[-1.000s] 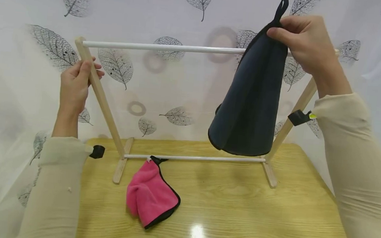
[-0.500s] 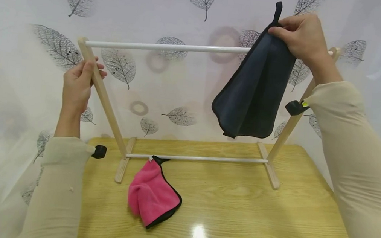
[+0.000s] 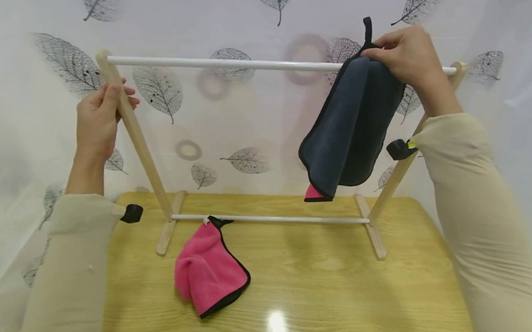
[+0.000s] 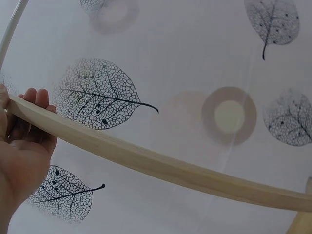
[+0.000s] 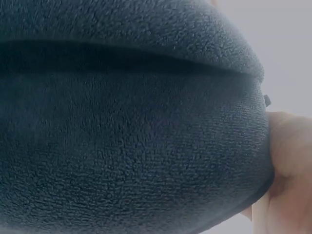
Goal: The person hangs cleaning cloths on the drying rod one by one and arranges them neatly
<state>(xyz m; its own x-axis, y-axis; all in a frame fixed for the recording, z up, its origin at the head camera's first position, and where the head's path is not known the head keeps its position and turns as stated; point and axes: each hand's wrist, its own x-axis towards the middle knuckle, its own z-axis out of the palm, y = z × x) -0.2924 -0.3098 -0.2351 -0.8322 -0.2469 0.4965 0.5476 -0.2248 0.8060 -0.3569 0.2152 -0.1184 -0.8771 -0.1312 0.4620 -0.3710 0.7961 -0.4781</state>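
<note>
A dark blue-grey towel (image 3: 345,125) with black edging hangs from my right hand (image 3: 406,51), pinched near its top between thumb and fingers. Its black loop sticks up above the white top rail (image 3: 218,63) of a rack, and the towel overlaps the rail's right part. A pink patch shows at its lower corner. In the right wrist view the towel's fuzzy face (image 5: 136,136) fills most of the picture. My left hand (image 3: 99,120) grips the rack's left wooden post (image 3: 140,142) near the top; the left wrist view shows the fingers behind that post (image 4: 146,163).
A pink towel (image 3: 211,277) with black edging lies on the wooden table (image 3: 330,298), its top at the rack's lower white rail (image 3: 280,220). The right post (image 3: 395,182) stands behind the right forearm. A white curtain (image 3: 260,118) with leaf prints hangs behind.
My right hand has come down and to the left with the dark towel, whose lower folds have swung and now show a pink corner. The left hand keeps its grip on the post.
</note>
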